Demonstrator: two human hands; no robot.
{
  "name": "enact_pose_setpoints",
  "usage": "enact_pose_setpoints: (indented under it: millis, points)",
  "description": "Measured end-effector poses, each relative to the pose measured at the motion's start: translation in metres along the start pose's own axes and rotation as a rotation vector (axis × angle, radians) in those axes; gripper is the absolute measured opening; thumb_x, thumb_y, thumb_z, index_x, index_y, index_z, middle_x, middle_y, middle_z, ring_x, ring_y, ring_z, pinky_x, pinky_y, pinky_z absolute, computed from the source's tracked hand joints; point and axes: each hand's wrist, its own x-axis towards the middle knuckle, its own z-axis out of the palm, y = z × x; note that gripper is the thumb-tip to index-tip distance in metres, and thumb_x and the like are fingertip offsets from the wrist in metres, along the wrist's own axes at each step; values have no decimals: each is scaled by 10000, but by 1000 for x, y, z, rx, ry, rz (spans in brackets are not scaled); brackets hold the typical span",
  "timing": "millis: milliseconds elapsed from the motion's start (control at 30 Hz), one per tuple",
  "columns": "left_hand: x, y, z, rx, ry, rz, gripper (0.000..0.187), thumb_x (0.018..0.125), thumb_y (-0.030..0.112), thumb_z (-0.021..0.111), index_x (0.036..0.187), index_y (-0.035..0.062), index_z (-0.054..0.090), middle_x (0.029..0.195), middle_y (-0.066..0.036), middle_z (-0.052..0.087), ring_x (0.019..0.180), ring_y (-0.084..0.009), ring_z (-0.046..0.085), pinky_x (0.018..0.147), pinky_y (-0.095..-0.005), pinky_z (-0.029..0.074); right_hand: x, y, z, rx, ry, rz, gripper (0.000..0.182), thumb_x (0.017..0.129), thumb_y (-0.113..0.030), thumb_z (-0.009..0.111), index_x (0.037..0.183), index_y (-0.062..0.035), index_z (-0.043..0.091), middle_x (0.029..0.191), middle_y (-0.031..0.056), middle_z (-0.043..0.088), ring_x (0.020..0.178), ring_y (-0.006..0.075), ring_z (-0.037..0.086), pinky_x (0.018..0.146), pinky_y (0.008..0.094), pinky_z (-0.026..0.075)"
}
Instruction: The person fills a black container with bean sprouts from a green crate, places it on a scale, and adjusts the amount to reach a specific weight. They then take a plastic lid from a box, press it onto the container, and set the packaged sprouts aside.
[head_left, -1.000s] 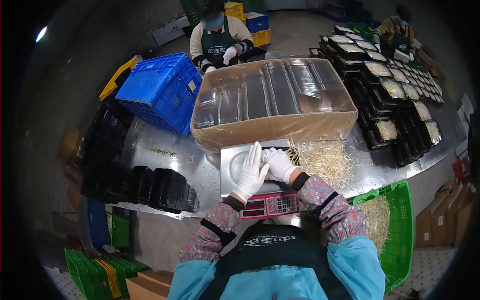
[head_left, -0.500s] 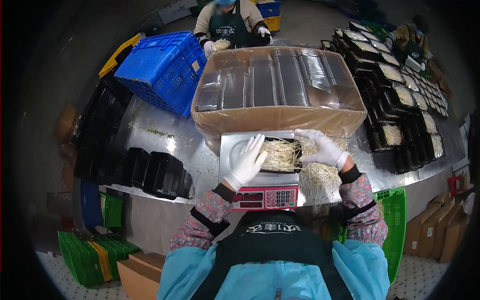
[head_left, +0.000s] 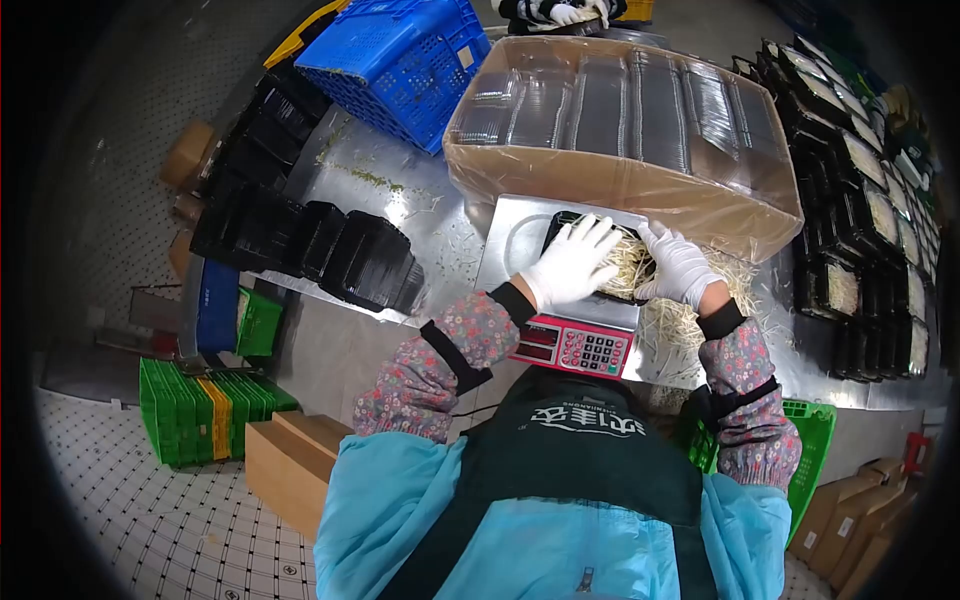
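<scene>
A black plastic tray [head_left: 556,232] heaped with pale bean sprouts [head_left: 630,262] rests on the metal pan of a red digital scale [head_left: 575,345]. My left hand [head_left: 575,262], in a white glove, lies over the left part of the sprouts with its fingers spread. At the tray's right end is my right hand [head_left: 680,268], also gloved, its thumb and fingers curled round that end against the sprouts. The two hands hide much of the tray's rim. A loose pile of sprouts [head_left: 680,325] lies on the metal table beside the scale, partly under my right forearm.
Behind the scale stands a cardboard box [head_left: 620,195] of clear plastic lids. A blue crate [head_left: 390,70] is at the back left. Stacked black trays [head_left: 365,265] stand left, filled trays [head_left: 840,290] right. Across the table, a person's gloved hands [head_left: 575,14] hold something dark.
My view has tilted down and shifted left. My left hand has moved onto the sprouts from the tray's left side. My right hand has closed in on the right end.
</scene>
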Motion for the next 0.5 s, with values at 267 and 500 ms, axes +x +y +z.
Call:
enact_pose_setpoints:
  millis: [267, 500]
  points:
    - [2, 13, 23, -13, 108, -101, 537, 944, 334, 560, 1376, 25, 479, 1340, -179, 539, 1234, -337, 498, 1058, -462, 360, -1, 18, 49, -55, 269, -42, 122, 744, -175, 696, 747, -53, 690, 740, 195, 672, 753, 371, 684, 682, 460, 552]
    - [-8, 16, -2, -239, 151, -83, 620, 923, 373, 616, 1412, 20, 473, 1431, -204, 485, 1361, -379, 396, 1138, -525, 274, -44, 42, -50, 474, 277, 128, 132, 783, -160, 742, 835, -39, 731, 765, 195, 673, 738, 350, 670, 690, 403, 529]
